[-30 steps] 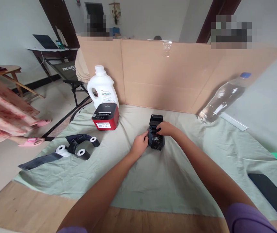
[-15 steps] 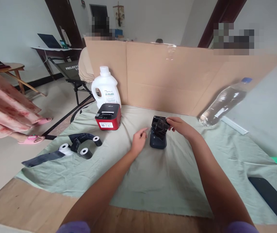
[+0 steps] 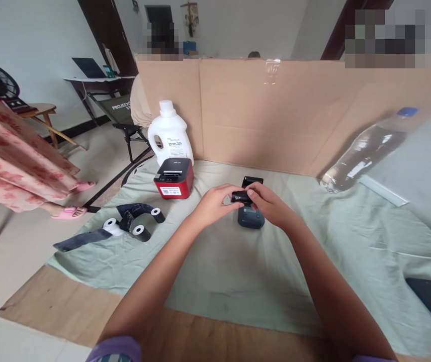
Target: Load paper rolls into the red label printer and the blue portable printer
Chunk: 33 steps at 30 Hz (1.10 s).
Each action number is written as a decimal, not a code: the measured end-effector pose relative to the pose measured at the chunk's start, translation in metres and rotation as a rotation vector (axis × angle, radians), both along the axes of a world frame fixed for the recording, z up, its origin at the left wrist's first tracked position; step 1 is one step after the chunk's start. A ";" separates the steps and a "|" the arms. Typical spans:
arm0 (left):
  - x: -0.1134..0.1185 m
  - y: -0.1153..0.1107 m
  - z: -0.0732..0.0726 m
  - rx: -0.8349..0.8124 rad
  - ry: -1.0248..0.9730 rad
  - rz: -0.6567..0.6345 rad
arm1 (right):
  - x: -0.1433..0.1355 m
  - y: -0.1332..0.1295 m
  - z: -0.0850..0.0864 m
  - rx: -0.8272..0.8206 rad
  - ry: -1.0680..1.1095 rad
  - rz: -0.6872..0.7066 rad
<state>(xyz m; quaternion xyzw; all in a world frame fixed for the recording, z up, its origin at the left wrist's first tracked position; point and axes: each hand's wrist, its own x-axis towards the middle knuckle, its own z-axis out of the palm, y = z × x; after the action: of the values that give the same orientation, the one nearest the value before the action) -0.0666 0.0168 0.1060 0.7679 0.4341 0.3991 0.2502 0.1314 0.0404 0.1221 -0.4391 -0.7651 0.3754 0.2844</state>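
A pale green cloth [image 3: 215, 281] covers most of the wooden counter [image 3: 41, 296] in my view, with a cardboard panel [image 3: 260, 115] standing behind it, probably as a screen from the room. I have the left hand [image 3: 213, 203] and right hand [image 3: 271, 203] meeting over the middle, both sets of fingers closed on a dark, shiny roll [image 3: 241, 197]. The left fingers curve round one end and the right pinch the other, which I judge keeps it level and lets it be turned. Just below the fingers sits a small dark device [image 3: 251, 218]; its lid [image 3: 253, 181] stands up beyond them, seemingly leaving the inside reachable, though my hands hide most of it. Left of the fingers, a red-and-black printer [image 3: 173, 181] sits in front of a white jug [image 3: 170, 133]. Nearer me on that side, three paper rolls [image 3: 141, 233] lie beside a dark strip [image 3: 83, 240]. Well right of the fingers, a clear bottle [image 3: 368, 151] leans at a slant.
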 end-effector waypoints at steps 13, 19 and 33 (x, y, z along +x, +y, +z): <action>-0.001 0.001 -0.004 -0.351 -0.330 -0.077 | 0.000 0.007 -0.014 -0.105 0.263 0.181; -0.007 -0.013 0.006 -0.572 -0.478 -0.306 | 0.001 0.004 -0.010 -0.039 0.230 0.199; -0.014 -0.022 -0.030 -0.509 -0.679 -0.246 | -0.009 -0.005 -0.014 -0.131 0.324 0.330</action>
<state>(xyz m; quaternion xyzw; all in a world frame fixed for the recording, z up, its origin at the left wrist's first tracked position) -0.0805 -0.0049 0.0755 0.5531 0.3171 0.4765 0.6054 0.1222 0.0354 0.1077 -0.2599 -0.7448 0.5311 0.3093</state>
